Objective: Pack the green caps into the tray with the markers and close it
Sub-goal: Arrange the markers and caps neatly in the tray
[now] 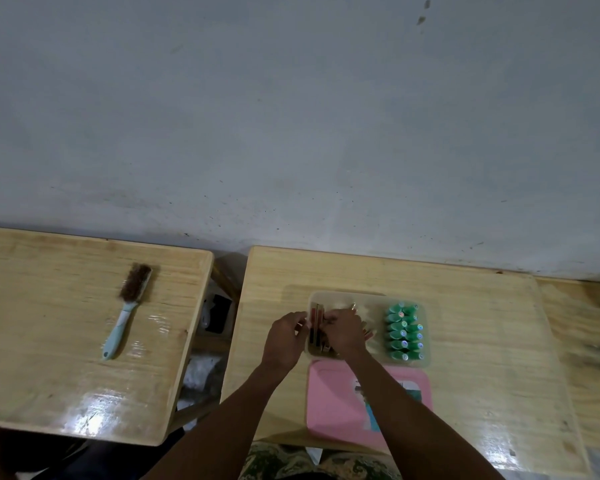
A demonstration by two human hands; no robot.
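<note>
A clear plastic tray sits on the right wooden table. Several green caps stand packed in rows in its right part. Dark red markers lie in its left part. My left hand rests at the tray's left edge, fingers curled against the markers. My right hand is inside the tray over the markers, fingers closed on them. A pink lid with a picture label lies flat just in front of the tray, partly under my right forearm.
A brush with brown bristles and a pale blue handle lies on the left table. A gap with dark objects separates the two tables. A grey wall runs along the far side.
</note>
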